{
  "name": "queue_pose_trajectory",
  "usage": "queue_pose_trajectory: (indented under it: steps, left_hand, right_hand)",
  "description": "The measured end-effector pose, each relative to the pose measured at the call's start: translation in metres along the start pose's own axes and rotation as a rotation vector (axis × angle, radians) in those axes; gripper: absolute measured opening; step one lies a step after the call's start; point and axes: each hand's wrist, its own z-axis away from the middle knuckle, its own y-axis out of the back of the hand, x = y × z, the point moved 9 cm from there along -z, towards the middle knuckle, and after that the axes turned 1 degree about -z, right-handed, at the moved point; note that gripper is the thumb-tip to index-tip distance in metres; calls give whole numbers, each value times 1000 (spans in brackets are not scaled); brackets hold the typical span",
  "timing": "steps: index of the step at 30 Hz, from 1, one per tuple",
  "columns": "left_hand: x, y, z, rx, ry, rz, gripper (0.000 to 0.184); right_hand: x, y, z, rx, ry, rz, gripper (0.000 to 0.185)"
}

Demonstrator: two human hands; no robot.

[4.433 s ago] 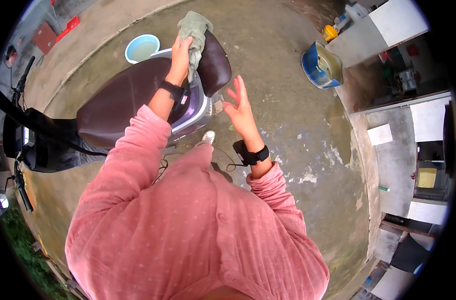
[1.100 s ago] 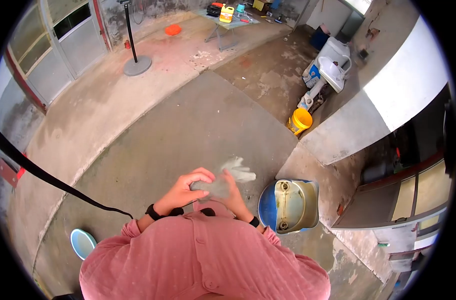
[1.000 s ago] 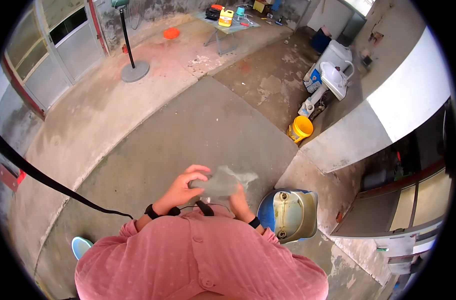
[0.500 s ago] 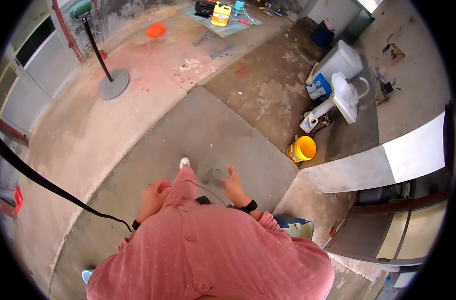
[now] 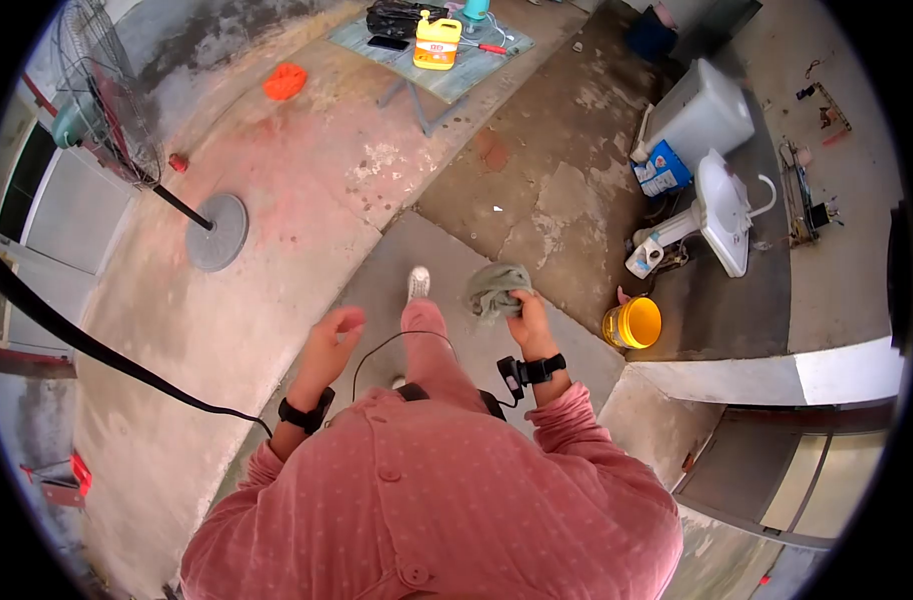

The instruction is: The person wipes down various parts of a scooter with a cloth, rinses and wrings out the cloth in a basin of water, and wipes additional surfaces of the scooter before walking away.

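My right hand grips a crumpled grey-green cloth, which bunches out beyond the fingertips on the left. Its thumb and fingers close on the cloth's right edge. On the other side, my left hand hangs in the air with its fingers curled in, and nothing shows in it. Both wrists wear black straps, and a thin dark cable loops between the hands in front of my leg. Under the hands lies the grey concrete floor.
Ahead stands a low folding table with a yellow jug and a black phone. A standing fan is at the left. On the right are a yellow bucket, a pedestal sink and a white tank.
I have stepped forward, and the table and bucket sit differently in view. Both hands have moved, the right one farther out with the cloth. The cloth was blurred before and shows clearly now.
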Motion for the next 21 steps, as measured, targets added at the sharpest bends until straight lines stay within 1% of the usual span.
queue_pose_trajectory:
  steps: [2,3,4,5,6,7,8,9,10,11,12,13,14,15,17,18,19,20,21]
  left_hand:
    - [-27,-15,-54,-5,42,42,23]
    - [-27,-18,-42,-35,76,68,23]
    - [-35,-31,-72,-106,104,78,24]
    - [-35,-25,-100,-93,104,77,24]
    - [-29,-20,-99,-142,129,31,23]
    - [-36,-16,-134,-149,170,-16,22]
    - [-40,-3,-162,-111,174,-66,22]
    - [-35,7,-152,-111,174,-65,22]
    - [-42,30,-194,1,194,-48,22]
    - [-43,48,-219,81,221,-21,22]
    - [-39,52,-217,91,243,7,21]
    - [-49,74,-237,232,267,71,20]
    - [-58,76,-250,238,293,90,20]
    - [-58,83,-239,244,289,96,20]
    - [-78,89,-261,257,388,23,20]
    - [-90,86,-273,246,446,-15,20]
    - [-89,85,-275,243,449,-14,20]
    - [-88,79,-279,225,438,-5,20]
    - [-93,75,-299,210,435,11,20]
  right_hand:
    - [-28,-34,-79,-57,-1,-84,22]
    - [-40,-41,-75,-57,2,-83,22]
    - [-62,-66,-129,-41,37,-92,23]
    - [-75,-82,-159,-8,69,-111,25]
    - [-82,-87,-157,19,88,-123,25]
    - [-88,-114,-211,-10,60,-109,25]
    - [-107,-133,-256,-28,124,-140,25]
    - [-129,-135,-259,-33,206,-178,26]
    - [-149,-182,-319,-106,228,-198,26]
    - [-172,-212,-354,-145,259,-214,26]
    - [-192,-227,-362,-130,311,-155,25]
    - [-203,-252,-404,-110,333,-75,25]
    - [-208,-273,-424,-100,315,-51,25]
    - [-213,-271,-409,139,328,104,22]
    - [-205,-285,-449,371,300,330,21]
    - [-187,-300,-476,303,322,309,19]
    - [-179,-297,-474,247,368,265,17]
    - [-123,-294,-492,16,198,494,16]
    - [-93,-306,-492,-90,107,605,18]
